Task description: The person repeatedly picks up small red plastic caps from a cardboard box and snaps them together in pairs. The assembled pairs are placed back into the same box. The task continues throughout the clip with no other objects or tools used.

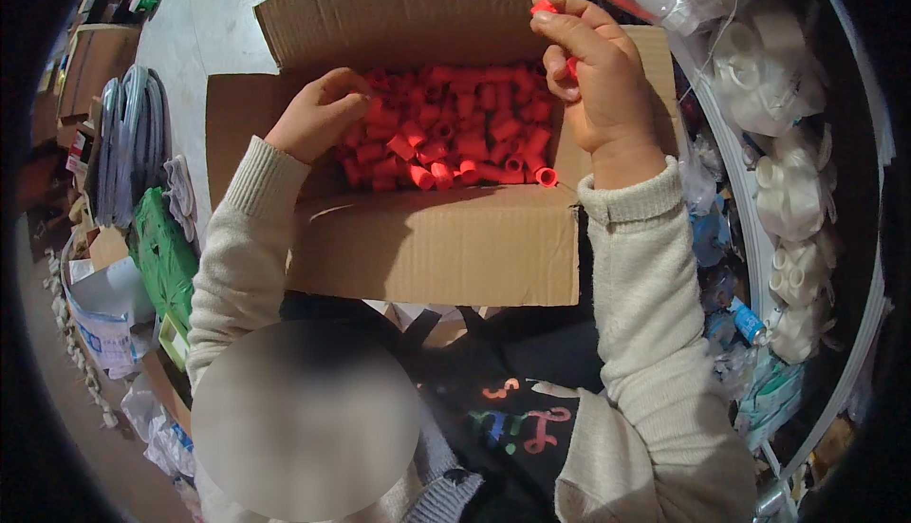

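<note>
An open cardboard box (pixel 432 248) holds many short red plastic tubes (pixel 446 129), some showing hollow round ends. My right hand (pixel 607 86) is raised over the box's right edge. Between its thumb and forefinger it pinches one red tube (pixel 544 8), and another red piece (pixel 571 67) shows in its curled lower fingers. At the left of the pile, my left hand (pixel 318 117) is bent with thumb and fingers drawn together at the tubes. What lies in its fingertips, if anything, is hidden.
Long box flaps stand up at the back and fold down at the front. On the left lie a green plastic bag (pixel 163 252) and grey folded bundles (pixel 131 143). Bagged white rolls (pixel 792 191) line a curved white rail on the right, beside a small blue-labelled item (pixel 748 320).
</note>
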{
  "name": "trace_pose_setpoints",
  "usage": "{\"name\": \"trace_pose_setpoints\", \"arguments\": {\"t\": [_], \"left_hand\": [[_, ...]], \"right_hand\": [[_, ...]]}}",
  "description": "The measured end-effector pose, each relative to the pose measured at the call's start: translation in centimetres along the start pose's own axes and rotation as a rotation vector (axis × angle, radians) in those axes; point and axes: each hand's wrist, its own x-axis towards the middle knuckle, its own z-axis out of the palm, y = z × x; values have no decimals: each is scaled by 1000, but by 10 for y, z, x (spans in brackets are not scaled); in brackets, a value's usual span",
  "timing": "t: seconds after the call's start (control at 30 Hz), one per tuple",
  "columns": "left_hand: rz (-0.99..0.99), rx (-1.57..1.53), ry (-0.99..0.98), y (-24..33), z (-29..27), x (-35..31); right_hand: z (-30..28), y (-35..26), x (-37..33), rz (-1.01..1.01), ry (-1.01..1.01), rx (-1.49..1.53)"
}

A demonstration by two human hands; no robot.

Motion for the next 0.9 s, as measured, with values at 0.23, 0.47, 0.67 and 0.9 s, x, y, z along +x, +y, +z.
{"name": "trace_pose_setpoints", "arguments": {"t": [0.23, 0.47, 0.67, 0.9], "left_hand": [[-36, 1169, 48, 13, 10, 0], [202, 1054, 53, 5, 56, 41], [168, 1014, -69, 9, 59, 50], [205, -473, -251, 23, 52, 13]], "right_hand": [[1, -1, 3, -38, 40, 41], [1, 3, 5, -29, 18, -9], [3, 1, 3, 12, -5, -74], [5, 5, 1, 25, -98, -84]]}}
